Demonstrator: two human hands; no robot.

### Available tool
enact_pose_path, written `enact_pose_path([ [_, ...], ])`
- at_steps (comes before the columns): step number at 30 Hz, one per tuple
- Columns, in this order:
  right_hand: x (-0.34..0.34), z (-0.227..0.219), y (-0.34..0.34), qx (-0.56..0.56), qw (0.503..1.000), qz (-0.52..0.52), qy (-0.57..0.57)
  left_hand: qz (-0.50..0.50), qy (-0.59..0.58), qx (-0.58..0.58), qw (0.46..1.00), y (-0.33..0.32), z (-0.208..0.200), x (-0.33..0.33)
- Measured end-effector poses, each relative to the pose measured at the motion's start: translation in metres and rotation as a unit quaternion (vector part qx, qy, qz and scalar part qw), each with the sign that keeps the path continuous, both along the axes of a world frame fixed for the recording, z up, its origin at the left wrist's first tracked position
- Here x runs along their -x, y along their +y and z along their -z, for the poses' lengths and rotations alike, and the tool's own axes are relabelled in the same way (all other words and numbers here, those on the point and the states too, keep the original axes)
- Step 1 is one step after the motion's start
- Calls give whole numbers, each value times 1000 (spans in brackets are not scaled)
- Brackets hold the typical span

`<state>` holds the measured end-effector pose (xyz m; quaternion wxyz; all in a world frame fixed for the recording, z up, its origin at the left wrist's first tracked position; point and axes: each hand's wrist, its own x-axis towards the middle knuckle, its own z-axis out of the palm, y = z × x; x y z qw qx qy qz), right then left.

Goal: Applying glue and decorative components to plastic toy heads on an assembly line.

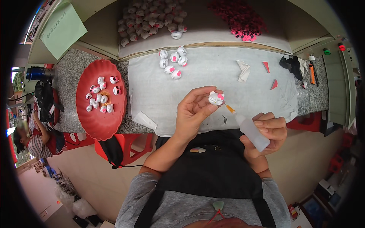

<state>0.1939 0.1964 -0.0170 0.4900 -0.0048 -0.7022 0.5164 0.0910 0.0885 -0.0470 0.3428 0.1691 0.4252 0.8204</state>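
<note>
Pendant [218, 205] nearest; cat head [216, 98] between fingertips [209, 110] of left hand [190, 114].

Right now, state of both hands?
Left hand: closed on a small white figurine head with a pink bow, held between thumb and fingertips.
Right hand: closed around a translucent squeeze bottle, its orange nozzle toward the figurine head.

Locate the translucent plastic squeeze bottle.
In the head view, the bottle is right of centre in the right hand, its orange tip near the white catlike head in the left hand.
</note>
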Motion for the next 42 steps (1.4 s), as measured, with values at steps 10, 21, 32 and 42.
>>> enact_pose_path([
  [10,1,2,-1,10,1000,-10,5,15,-1,14,1000,1,0,-1],
  [21,2,3,-1,1,1000,-14,-1,-9,120,1,993,3,5,-2],
  [32,0,0,1,-2,999,-14,-31,-23,179,54,982,4,2,1],
  [42,7,3,32,81,994,-21,-66,-87,67,28,994,-13,3,23],
])
